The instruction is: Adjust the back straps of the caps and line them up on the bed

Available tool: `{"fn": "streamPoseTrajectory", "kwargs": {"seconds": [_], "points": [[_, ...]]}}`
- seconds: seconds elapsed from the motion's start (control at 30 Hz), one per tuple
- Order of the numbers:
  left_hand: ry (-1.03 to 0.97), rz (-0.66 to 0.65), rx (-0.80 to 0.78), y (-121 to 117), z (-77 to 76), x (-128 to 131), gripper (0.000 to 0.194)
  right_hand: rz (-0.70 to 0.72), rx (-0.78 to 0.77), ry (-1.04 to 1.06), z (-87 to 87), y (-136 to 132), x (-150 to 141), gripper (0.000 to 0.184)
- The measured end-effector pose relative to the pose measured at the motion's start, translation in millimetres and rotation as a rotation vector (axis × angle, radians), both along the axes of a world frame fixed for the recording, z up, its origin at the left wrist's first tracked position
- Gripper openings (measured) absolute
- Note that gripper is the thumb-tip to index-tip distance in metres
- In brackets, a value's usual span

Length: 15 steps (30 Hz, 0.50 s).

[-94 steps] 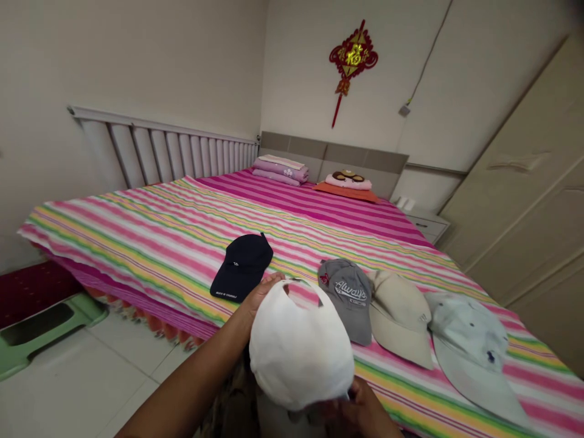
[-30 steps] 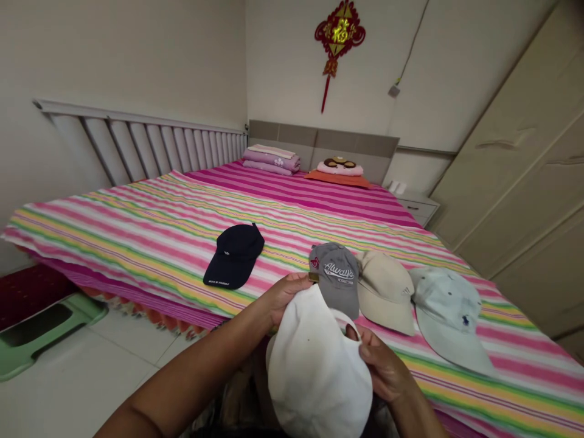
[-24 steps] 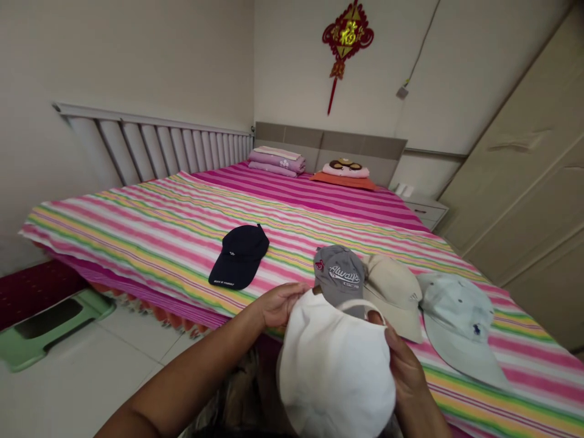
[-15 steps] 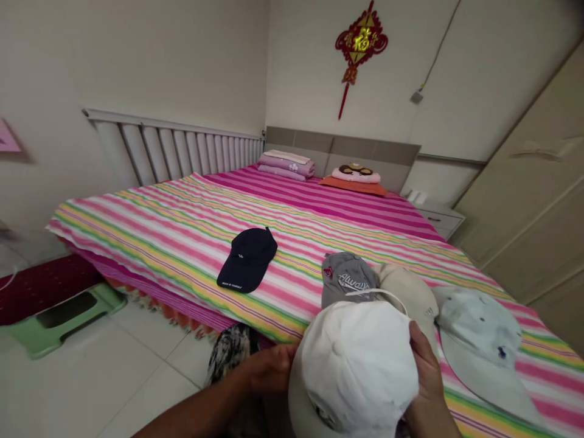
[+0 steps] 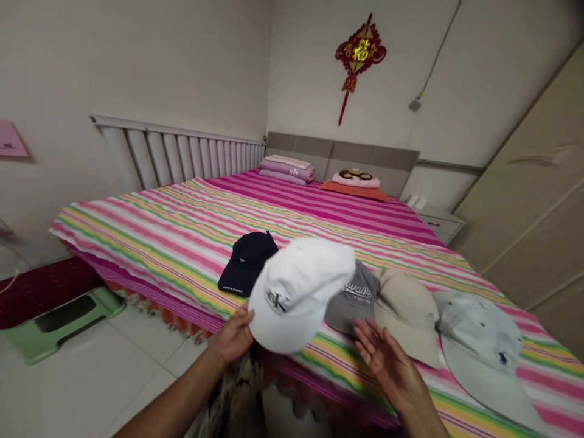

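your left hand [image 5: 235, 333] alone now holds the white ck baseball cap [image 5: 301, 283], brim toward you
its fingers grip the brim at the cap's 8 o'clock; the navy cap [image 5: 246, 261] lies at 10. the white cap has swung out over the striped bedspread [image 5: 182, 213], partly hiding the gray lettered cap [image 5: 353, 307] at 3 o'clock. at 4 o'clock your right hand [image 5: 392, 368] has let go, fingers spread, empty, so the left carries the load. a beige cap [image 5: 406, 298] and pale mint cap [image 5: 483, 334] lie beyond, between 3 and 4.

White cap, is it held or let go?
The white cap is held: the left hand grips its brim. The right hand is open, not touching it.
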<state>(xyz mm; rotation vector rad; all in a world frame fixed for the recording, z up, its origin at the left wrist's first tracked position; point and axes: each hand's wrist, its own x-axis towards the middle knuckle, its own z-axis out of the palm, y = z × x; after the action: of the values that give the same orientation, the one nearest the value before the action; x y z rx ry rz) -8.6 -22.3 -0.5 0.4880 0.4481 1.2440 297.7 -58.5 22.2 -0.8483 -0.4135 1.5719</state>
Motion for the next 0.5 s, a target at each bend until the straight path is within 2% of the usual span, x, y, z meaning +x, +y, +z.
{"fn": "streamPoseTrajectory", "kwargs": {"seconds": [0.17, 0.27, 0.37, 0.43, 0.5], "points": [[-0.019, 0.309, 0.010, 48.2, 56.2, -36.9, 0.039, -0.021, -0.188, 0.042, -39.9, -2.6, 7.5, 0.016], [-0.067, 0.403, 0.039, 69.7, 76.5, -51.9, 0.037, -0.036, -0.242, 0.057, -50.4, -2.4, 8.0, 0.010], [-0.066, 0.452, 0.015, 87.9, 79.7, -63.8, 0.033, -0.070, -0.285, 0.079, -54.9, -1.4, 8.1, 0.009], [0.005, 0.473, -0.077, 98.0, 71.7, -70.2, 0.030, -0.083, -0.294, 0.080, -57.2, -0.7, 8.3, 0.009], [0.089, 0.490, -0.206, 105.5, 57.4, -75.1, 0.028, -0.078, -0.293, 0.066, -59.3, -0.3, 8.7, 0.009]]}}
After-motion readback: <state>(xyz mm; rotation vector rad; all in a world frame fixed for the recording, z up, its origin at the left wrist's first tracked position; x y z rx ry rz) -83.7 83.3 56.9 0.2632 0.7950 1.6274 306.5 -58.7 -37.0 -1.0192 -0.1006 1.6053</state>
